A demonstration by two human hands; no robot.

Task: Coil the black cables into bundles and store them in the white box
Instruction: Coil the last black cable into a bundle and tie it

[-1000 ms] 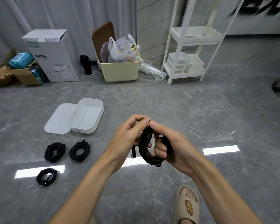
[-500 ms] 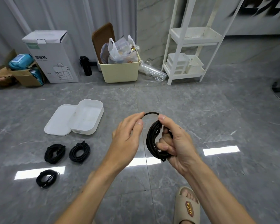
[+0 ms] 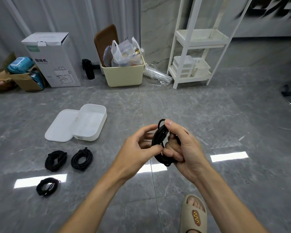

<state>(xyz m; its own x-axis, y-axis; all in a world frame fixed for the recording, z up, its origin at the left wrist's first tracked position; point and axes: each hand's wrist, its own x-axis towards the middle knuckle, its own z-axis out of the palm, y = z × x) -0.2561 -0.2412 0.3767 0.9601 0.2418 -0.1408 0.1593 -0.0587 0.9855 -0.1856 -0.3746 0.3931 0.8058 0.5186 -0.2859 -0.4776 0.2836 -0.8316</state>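
Holding a coiled black cable [image 3: 159,145] above the grey floor [image 3: 208,123], both hands meet at the centre of the view. Right hand [image 3: 185,148]: thumb pressed on the top of the coil, fingers curled through and round its loops, grasping it. Left hand [image 3: 138,147]: fingers curled toward the coil, thumb tip and fingertips pinching its left side. White box [image 3: 91,121]: open, on the floor to the left and farther off, its lid [image 3: 61,126] lying flat and touching its left side. Three finished bundles lie on the floor nearer than the box, apart from one another: left bundle [image 3: 55,160], middle bundle [image 3: 81,159], near bundle [image 3: 47,186]. A beige slipper [image 3: 194,216] shows at the lower edge.
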